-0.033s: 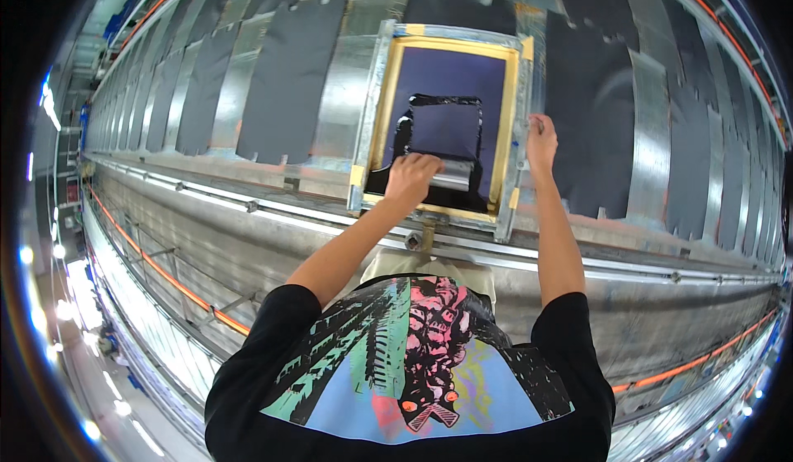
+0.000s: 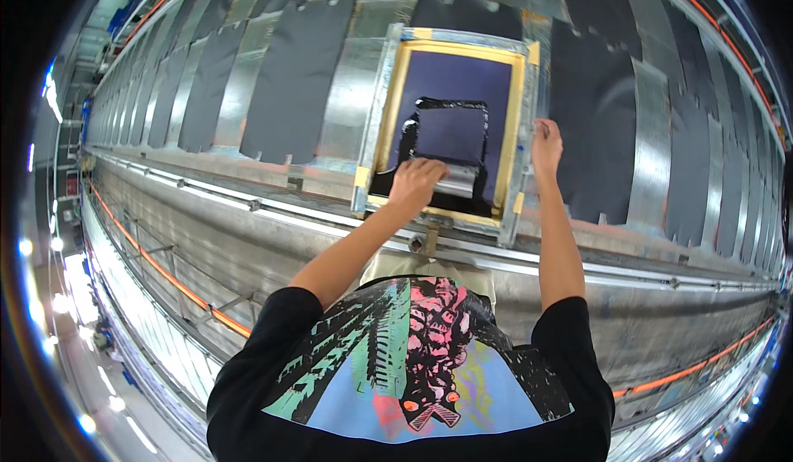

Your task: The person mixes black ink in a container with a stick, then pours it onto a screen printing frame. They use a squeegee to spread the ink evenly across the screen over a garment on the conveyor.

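- Squeegee (image 2: 453,183) sits low in the printing screen, near the edge closest to me, and my left hand (image 2: 415,183) is closed over its top so I can bear down along its whole blade.
- Black ink (image 2: 411,136) lies in a rough square outline on the dark purple mesh (image 2: 453,82), with a pool just ahead of the blade where it can be dragged.
- My right hand (image 2: 546,144) is clamped around the right side of the screen frame (image 2: 382,123); I judge that this pins the frame flat so it does not shift under the squeegee's pressure.
- Yellow tape (image 2: 396,90) lines the inside of the metal frame, presumably to keep ink off the edges.
- The frame rests on the long table (image 2: 347,82), over one spot in a row of dark fabric panels (image 2: 293,74) laid side by side, with others to the left and right.
- A metal rail (image 2: 248,206) runs along the table's near edge, and the frame's near edge seems to register against it, close to my body.
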`<action>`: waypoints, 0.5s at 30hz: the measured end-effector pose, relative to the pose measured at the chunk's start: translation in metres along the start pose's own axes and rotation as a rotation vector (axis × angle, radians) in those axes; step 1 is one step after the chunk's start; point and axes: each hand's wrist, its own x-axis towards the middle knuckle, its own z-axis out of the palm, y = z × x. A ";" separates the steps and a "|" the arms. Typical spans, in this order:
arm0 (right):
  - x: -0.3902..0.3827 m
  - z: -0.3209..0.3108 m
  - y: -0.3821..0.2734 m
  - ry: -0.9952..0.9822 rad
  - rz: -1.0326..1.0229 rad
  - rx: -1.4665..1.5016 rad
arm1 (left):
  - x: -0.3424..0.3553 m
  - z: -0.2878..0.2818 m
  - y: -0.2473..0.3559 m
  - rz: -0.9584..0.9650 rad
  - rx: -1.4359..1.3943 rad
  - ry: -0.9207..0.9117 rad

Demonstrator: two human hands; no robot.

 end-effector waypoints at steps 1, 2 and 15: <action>-0.018 -0.002 -0.005 0.005 -0.023 -0.004 | -0.026 -0.006 0.003 -0.032 -0.075 -0.034; -0.031 -0.005 -0.009 0.011 -0.043 -0.007 | -0.049 -0.011 0.007 -0.055 -0.138 -0.024; -0.054 0.038 -0.069 0.027 -0.059 0.172 | -0.056 -0.060 -0.029 -0.125 -0.038 -0.053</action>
